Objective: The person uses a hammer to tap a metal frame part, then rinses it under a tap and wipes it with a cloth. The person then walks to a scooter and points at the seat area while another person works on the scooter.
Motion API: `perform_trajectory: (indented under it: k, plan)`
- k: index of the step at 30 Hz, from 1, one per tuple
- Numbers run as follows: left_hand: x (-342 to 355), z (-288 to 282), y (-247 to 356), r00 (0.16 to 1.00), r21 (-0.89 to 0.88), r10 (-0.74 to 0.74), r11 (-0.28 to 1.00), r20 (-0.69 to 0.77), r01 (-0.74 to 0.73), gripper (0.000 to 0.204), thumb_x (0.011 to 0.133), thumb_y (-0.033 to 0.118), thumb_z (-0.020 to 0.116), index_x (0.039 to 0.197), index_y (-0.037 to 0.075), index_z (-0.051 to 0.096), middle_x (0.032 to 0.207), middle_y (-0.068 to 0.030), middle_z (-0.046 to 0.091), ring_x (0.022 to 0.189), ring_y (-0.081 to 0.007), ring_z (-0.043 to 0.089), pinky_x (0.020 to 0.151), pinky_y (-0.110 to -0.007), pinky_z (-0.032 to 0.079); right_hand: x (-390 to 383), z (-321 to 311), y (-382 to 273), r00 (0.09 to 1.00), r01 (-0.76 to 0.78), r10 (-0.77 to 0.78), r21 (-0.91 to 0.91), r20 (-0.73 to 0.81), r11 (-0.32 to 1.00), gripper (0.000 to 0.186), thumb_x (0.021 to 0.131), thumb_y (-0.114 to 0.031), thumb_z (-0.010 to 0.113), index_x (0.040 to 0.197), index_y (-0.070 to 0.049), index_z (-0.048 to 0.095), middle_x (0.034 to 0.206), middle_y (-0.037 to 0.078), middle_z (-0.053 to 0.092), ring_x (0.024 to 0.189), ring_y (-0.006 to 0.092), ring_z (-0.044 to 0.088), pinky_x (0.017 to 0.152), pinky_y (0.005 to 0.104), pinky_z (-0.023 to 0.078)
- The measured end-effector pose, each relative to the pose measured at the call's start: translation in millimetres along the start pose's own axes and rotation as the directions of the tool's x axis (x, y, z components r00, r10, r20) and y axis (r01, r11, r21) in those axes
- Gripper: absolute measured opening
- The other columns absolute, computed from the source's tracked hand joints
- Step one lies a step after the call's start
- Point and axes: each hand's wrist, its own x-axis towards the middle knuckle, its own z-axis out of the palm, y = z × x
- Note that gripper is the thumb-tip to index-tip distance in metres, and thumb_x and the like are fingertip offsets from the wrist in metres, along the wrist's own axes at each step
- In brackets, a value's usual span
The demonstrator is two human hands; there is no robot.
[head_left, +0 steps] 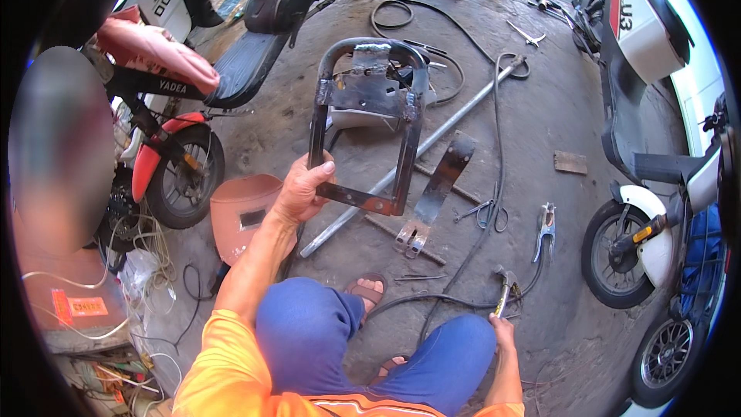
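The left hand [303, 191] is clamped on the lower left corner of the black metal frame [407, 156], fingers wrapped round the bar and thumb lying along it. The frame stands roughly upright in front of the left knee [309, 320], its rounded end away from the body, and in view it crosses part of the pipe [461, 113]. The right hand [502, 330] is closed round the handle of a hammer [505, 293], just beside the right knee [455, 351], head pointing away from the body. To the frame's right, a steel strip [448, 174] lies near its bottom corner; to its left, the mask [231, 208] sits close to the left forearm. A cable [501, 135] runs down the floor between the strip and the clamp [547, 233]. Beyond the clamp, a stretch of floor [567, 278] leads to the white scooter's front wheel [616, 262], well apart from the hammer.
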Motion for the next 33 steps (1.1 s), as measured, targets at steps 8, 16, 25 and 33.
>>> perform_trajectory:
  k: [8,16,25,33]
  plan:
    - [40,81,48,0.984,0.137,-0.145,0.982,0.108,0.129,0.022,0.083,0.022,0.067,0.085,0.009,0.049,0.062,0.0,0.044,0.045,-0.0072,0.038,0.036,-0.019,0.026,-92,7,-82,0.923,0.297,-0.384,-0.607,-0.014,0.737,0.049,0.079,-0.028,0.064,0.115,0.004,0.058,0.105,0.023,0.064,0.097,0.0351,0.062,0.085,0.0409,0.048]
    - [-2,197,93,0.89,0.001,-0.411,0.908,0.198,0.419,0.027,0.081,0.023,0.07,0.084,0.008,0.048,0.058,0.0007,0.043,0.041,-0.0069,0.036,0.035,-0.02,0.026,-301,66,-293,0.854,0.308,-0.434,0.394,0.287,0.866,0.053,0.09,-0.038,0.059,0.125,0.001,0.052,0.109,0.013,0.063,0.094,0.0196,0.062,0.083,0.0325,0.049]
    - [-85,285,177,0.743,-0.07,-0.63,0.75,0.224,0.658,0.021,0.084,0.022,0.068,0.087,0.01,0.051,0.064,0.0017,0.047,0.041,-0.0042,0.037,0.035,-0.018,0.025,-476,25,-383,0.85,0.351,-0.491,0.488,0.192,0.799,0.07,0.078,-0.023,0.076,0.135,-0.004,0.04,0.114,0.009,0.055,0.095,0.0182,0.058,0.084,0.0318,0.048]
    - [-132,338,256,0.663,0.024,-0.703,0.691,0.257,0.723,0.021,0.085,0.021,0.067,0.088,0.011,0.05,0.066,0.0027,0.045,0.043,-0.0044,0.039,0.035,-0.018,0.026,-608,-37,-398,0.904,0.416,-0.427,0.29,-0.029,0.862,0.069,0.08,-0.016,0.07,0.138,-0.002,0.036,0.107,0.012,0.058,0.088,0.0166,0.061,0.075,0.0296,0.053]
